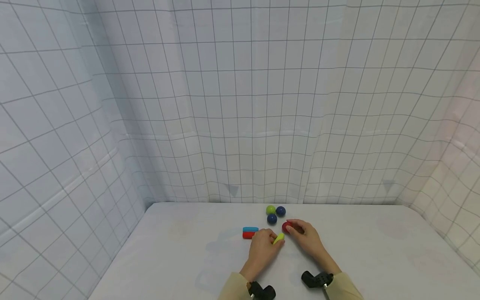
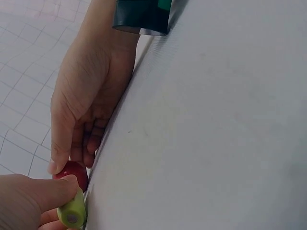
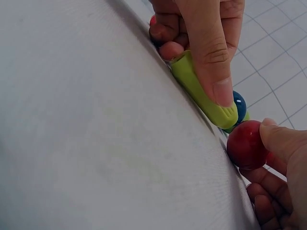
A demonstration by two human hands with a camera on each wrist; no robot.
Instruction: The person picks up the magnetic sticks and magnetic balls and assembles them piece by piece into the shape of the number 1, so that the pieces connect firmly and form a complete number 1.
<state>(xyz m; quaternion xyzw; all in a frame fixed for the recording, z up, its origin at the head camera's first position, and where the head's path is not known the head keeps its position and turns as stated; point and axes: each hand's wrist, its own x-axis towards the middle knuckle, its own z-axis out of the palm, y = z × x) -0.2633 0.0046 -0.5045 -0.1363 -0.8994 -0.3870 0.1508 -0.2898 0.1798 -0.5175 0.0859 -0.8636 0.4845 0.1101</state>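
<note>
My left hand [image 1: 261, 250] pinches a yellow-green capped cylinder [image 3: 204, 91] with rounded end, low over the white table [image 1: 180, 250]. Its other end, with a greyish round spot, faces the left wrist view. Just right of it, my right hand [image 1: 308, 239] holds a glossy red ball [image 3: 247, 144] between thumb and fingers. In the right wrist view the ball sits close to the cylinder's rounded tip; whether they touch I cannot tell. Beside my left hand lie a blue cylinder [image 1: 250, 229] and a red cylinder [image 1: 248, 235], side by side, the red one partly hidden.
Beyond the hands a green ball [image 1: 270, 210] and two dark blue balls, one at the front [image 1: 271, 219] and one at the right [image 1: 281, 211], stand in a cluster. A white gridded curtain [image 1: 247, 104] hangs behind the table and along its sides.
</note>
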